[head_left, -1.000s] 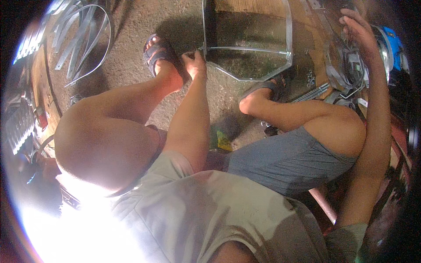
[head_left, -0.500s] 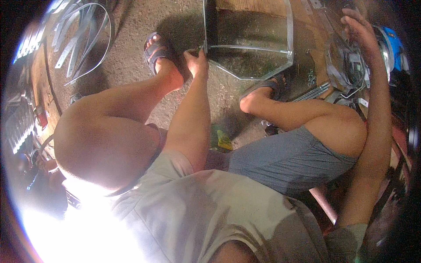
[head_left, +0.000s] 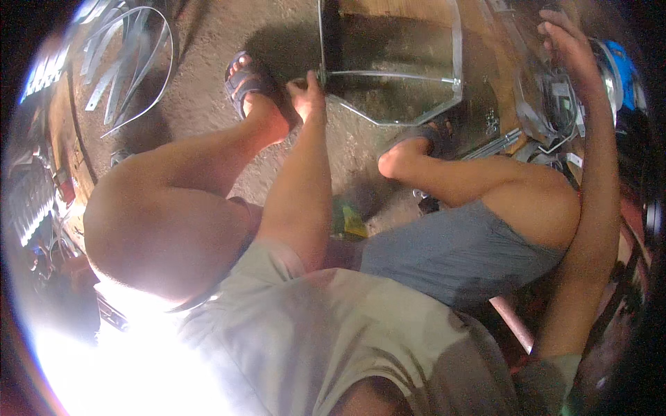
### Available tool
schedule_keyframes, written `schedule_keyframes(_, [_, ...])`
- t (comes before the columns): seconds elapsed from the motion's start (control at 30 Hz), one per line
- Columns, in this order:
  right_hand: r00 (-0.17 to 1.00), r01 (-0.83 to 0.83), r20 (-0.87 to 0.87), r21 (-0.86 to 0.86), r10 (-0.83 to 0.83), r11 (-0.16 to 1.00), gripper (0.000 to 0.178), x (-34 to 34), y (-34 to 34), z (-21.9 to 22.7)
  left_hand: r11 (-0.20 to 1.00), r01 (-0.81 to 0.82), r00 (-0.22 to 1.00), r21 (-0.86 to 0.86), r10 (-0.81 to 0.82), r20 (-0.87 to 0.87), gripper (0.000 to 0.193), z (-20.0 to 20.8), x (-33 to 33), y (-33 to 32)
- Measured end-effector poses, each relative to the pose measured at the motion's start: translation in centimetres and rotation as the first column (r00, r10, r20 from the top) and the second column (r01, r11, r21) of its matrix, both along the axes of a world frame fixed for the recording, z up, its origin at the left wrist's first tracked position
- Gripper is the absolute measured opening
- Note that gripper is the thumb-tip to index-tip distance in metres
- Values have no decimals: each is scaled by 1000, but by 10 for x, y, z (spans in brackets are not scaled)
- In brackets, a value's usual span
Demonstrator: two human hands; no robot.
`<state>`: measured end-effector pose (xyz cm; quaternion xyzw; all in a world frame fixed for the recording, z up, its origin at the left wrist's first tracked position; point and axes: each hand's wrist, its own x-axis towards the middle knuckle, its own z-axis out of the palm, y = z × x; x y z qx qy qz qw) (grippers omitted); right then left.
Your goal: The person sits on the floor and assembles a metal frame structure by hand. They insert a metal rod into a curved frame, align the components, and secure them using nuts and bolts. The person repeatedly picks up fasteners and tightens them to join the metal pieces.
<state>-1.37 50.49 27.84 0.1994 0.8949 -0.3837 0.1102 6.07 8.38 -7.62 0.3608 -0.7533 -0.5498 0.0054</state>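
My left hand [head_left: 306, 99] is closed at the near left corner of a metal frame [head_left: 388, 74], thumb and finger pinching its edge. Thin bright strips form the frame, with a crossbar and an angled near end; its far end runs out of view. Raised at the far right, my right hand [head_left: 570, 50] has its fingers stretched and slightly bent, with nothing visible in them. Beneath and beside it lies a cluster of bent metal pieces [head_left: 557, 111].
Flat metal strips [head_left: 114, 66] and a curved band lie at the far left. Several thin rods [head_left: 494, 144] rest by my right sandal [head_left: 437, 135]. A wooden board [head_left: 399, 8] lies beyond the frame. Something blue [head_left: 622, 75] stands at the right edge.
My left hand and the frame have shifted very slightly to the left. The right hand stays raised, almost unmoved.
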Motion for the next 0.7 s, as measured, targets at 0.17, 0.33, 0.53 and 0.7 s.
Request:
schedule_keyframes(0.17, [999, -26, -23, 19, 26, 999, 39, 3, 2, -3, 990, 115, 992, -81, -111, 53, 54, -12, 5, -8])
schedule_keyframes(0.33, [1000, -4, -4, -51, 4, 999, 41, 3, 12, -10, 998, -25, 994, 61, 19, 105, 54, 7, 0, 1])
schedule_keyframes(0.53, [999, -7, -32, -52, 6, 999, 38, 1, 10, -4, 996, 92, 992, -11, -91, 91, 50, -6, 0, -4])
schedule_keyframes(0.7, [999, 25, 25, -109, -22, 994, 37, -2, 15, -7, 998, 57, 995, -35, -54, 78, 46, -4, -3, 0])
